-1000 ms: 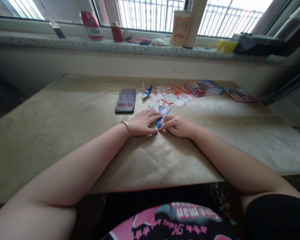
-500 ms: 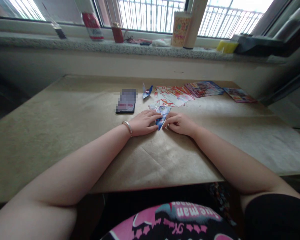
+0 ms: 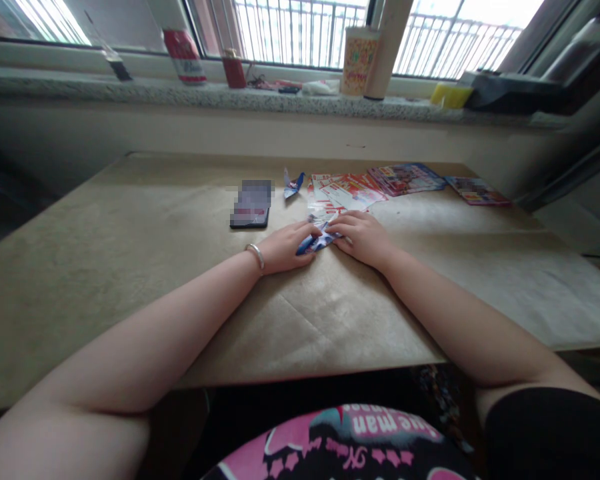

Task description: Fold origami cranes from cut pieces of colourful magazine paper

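Observation:
A small piece of folded blue-and-white printed paper point(image 3: 321, 241) lies on the table between my two hands. My left hand point(image 3: 289, 247), with a silver bangle at its wrist, has its fingers closed on the paper's left side. From the right, my right hand point(image 3: 363, 239) grips the paper's other side between thumb and fingers. My fingers cover part of the folds. Beyond the hands stands a folded paper crane point(image 3: 293, 184) in similar blue and white. Red-and-white printed sheets point(image 3: 347, 192) lie spread just behind the paper.
Left of the crane lies a dark phone point(image 3: 252, 204), its screen blurred. Stacks of colourful printed paper point(image 3: 407, 179) are at the table's back right. The windowsill point(image 3: 280, 100) behind holds a red can point(image 3: 184, 57), a patterned cup point(image 3: 359, 61) and a yellow object point(image 3: 451, 95).
The folded paper has turned from a downward-pointing triangle to a flatter, wider shape. My right hand has moved from its right edge onto it, and my left fingers have curled around it.

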The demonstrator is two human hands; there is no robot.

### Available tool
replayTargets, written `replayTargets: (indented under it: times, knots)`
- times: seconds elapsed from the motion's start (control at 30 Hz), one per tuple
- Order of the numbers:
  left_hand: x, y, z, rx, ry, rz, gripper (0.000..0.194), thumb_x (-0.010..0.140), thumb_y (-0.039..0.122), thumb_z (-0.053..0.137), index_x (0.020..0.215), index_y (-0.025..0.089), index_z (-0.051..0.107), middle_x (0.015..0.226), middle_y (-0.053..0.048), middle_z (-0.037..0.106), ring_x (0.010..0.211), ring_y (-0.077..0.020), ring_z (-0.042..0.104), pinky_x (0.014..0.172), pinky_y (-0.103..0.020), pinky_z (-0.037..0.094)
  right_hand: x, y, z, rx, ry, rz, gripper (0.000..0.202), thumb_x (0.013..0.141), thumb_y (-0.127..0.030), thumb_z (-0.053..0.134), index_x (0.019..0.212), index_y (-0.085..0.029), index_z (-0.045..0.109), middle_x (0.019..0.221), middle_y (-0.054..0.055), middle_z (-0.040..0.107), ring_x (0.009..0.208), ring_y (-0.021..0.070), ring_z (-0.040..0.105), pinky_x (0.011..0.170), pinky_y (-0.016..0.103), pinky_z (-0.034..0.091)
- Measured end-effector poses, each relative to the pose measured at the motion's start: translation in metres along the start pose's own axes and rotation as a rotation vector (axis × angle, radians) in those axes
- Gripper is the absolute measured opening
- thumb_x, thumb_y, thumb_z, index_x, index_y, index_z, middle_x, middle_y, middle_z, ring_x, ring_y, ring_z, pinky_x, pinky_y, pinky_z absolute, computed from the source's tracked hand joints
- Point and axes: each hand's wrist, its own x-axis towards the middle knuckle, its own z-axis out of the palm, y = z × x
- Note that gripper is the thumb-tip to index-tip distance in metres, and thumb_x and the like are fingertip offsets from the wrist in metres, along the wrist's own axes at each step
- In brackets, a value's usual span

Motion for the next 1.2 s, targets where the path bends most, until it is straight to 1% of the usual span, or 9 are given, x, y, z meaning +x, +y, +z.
replayTargets:
  times: [0.13, 0.2, 0.27, 0.3, 0.4, 0.57, 0.77, 1.07, 1.2]
  knots:
    - [0.001, 0.000, 0.001, 0.001, 0.032, -0.008, 0.031, 0.080, 0.020, 0.053, 0.111, 0.017, 0.058, 0.109, -0.008, 0.065, 0.101, -0.0212, 0.062, 0.090, -0.034, 0.049, 0.003, -0.008, -0.004, -0.149, -0.015, -0.005, 0.018, 0.091, -0.028, 0.053, 0.093, -0.023, 0.070, 0.098, 0.005, 0.073, 0.099, 0.0238, 0.058, 0.089, 0.038, 0.038]
    - [0.002, 0.000, 0.001, 0.039, 0.070, 0.001, 0.026, 0.079, 0.018, 0.054, 0.104, 0.018, 0.061, 0.108, -0.007, 0.066, 0.102, -0.0215, 0.062, 0.094, -0.037, 0.047, 0.004, -0.014, -0.006, -0.209, 0.008, -0.003, 0.018, 0.091, -0.027, 0.052, 0.089, -0.021, 0.068, 0.091, 0.006, 0.072, 0.094, 0.0233, 0.057, 0.086, 0.037, 0.037]
    - [0.004, 0.001, 0.002, 0.104, 0.140, 0.010, 0.016, 0.080, 0.023, 0.057, 0.094, 0.020, 0.064, 0.103, -0.006, 0.069, 0.102, -0.0225, 0.062, 0.098, -0.040, 0.043, 0.006, -0.021, -0.007, -0.229, 0.046, 0.006, 0.017, 0.090, -0.026, 0.051, 0.087, -0.021, 0.067, 0.089, 0.006, 0.071, 0.091, 0.0228, 0.055, 0.085, 0.037, 0.036]
    - [0.004, 0.002, 0.002, 0.141, 0.181, 0.008, 0.012, 0.081, 0.027, 0.058, 0.089, 0.020, 0.065, 0.099, -0.005, 0.070, 0.101, -0.0229, 0.062, 0.098, -0.040, 0.042, 0.007, -0.025, -0.007, -0.227, 0.064, 0.012, 0.016, 0.090, -0.026, 0.051, 0.087, -0.021, 0.067, 0.089, 0.006, 0.070, 0.090, 0.0226, 0.055, 0.085, 0.036, 0.035]
    - [0.006, 0.005, 0.004, 0.230, 0.278, -0.016, 0.017, 0.084, 0.036, 0.059, 0.081, 0.021, 0.067, 0.087, -0.004, 0.072, 0.091, -0.0224, 0.063, 0.090, -0.039, 0.043, 0.009, -0.033, -0.008, -0.172, 0.082, 0.022, 0.017, 0.090, -0.026, 0.051, 0.086, -0.021, 0.066, 0.088, 0.005, 0.070, 0.089, 0.0220, 0.055, 0.084, 0.035, 0.036]
    - [0.006, 0.009, 0.005, 0.283, 0.289, -0.010, 0.016, 0.084, 0.032, 0.058, 0.078, 0.021, 0.068, 0.082, -0.003, 0.072, 0.084, -0.0202, 0.062, 0.086, -0.036, 0.042, 0.011, -0.038, -0.007, -0.005, 0.085, 0.057, 0.013, 0.086, -0.022, 0.053, 0.083, -0.022, 0.066, 0.087, 0.004, 0.068, 0.088, 0.0209, 0.055, 0.083, 0.033, 0.041]
    - [0.005, 0.007, 0.002, 0.296, 0.318, 0.019, 0.016, 0.084, 0.032, 0.057, 0.077, 0.022, 0.068, 0.080, -0.002, 0.071, 0.086, -0.0206, 0.061, 0.088, -0.037, 0.041, 0.009, -0.032, -0.008, 0.117, 0.117, 0.141, 0.009, 0.080, -0.018, 0.056, 0.077, -0.023, 0.062, 0.083, 0.003, 0.066, 0.084, 0.0206, 0.057, 0.080, 0.033, 0.044]
    - [0.001, 0.001, -0.005, 0.261, 0.348, -0.039, 0.020, 0.086, 0.034, 0.056, 0.076, 0.021, 0.068, 0.084, -0.004, 0.071, 0.098, -0.0230, 0.058, 0.093, -0.040, 0.039, -0.001, -0.004, -0.017, 0.252, 0.214, 0.249, 0.007, 0.075, -0.016, 0.056, 0.074, -0.022, 0.061, 0.076, 0.003, 0.062, 0.077, 0.0188, 0.057, 0.071, 0.031, 0.045]
    - [0.001, 0.000, -0.007, 0.244, 0.334, -0.065, 0.020, 0.086, 0.033, 0.056, 0.076, 0.021, 0.068, 0.084, -0.005, 0.071, 0.099, -0.0230, 0.057, 0.094, -0.040, 0.039, -0.004, 0.002, -0.021, 0.269, 0.222, 0.262, 0.006, 0.074, -0.016, 0.057, 0.074, -0.021, 0.062, 0.077, 0.003, 0.062, 0.077, 0.0189, 0.057, 0.071, 0.032, 0.045]
